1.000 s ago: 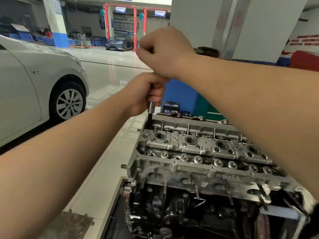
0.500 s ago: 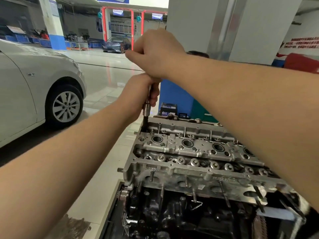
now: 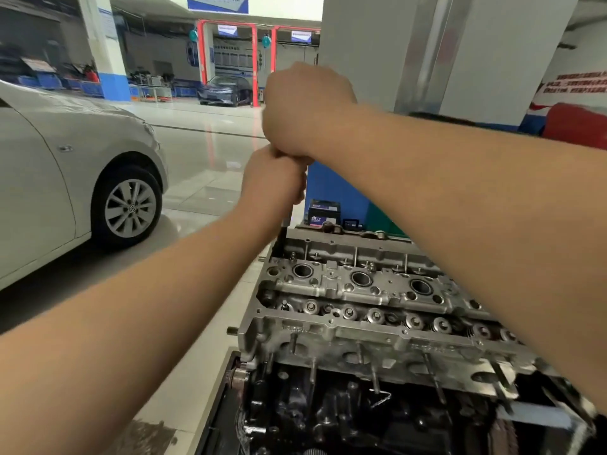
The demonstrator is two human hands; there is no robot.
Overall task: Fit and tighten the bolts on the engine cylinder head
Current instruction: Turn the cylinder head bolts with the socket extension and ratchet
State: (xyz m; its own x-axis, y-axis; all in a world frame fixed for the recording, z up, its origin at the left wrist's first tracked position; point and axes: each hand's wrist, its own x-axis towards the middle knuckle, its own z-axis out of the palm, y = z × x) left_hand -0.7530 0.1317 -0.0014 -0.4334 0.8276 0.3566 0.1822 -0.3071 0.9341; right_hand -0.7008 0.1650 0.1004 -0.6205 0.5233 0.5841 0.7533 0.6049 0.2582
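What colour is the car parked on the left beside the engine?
Silver-white, with a grey alloy wheel; the car shows clearly in the head view.

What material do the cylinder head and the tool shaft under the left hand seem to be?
Cylinder head: likely cast aluminium, judging by its dull, rough grey surface. Tool shaft: dark metal, probably steel; mostly hidden by the left hand.
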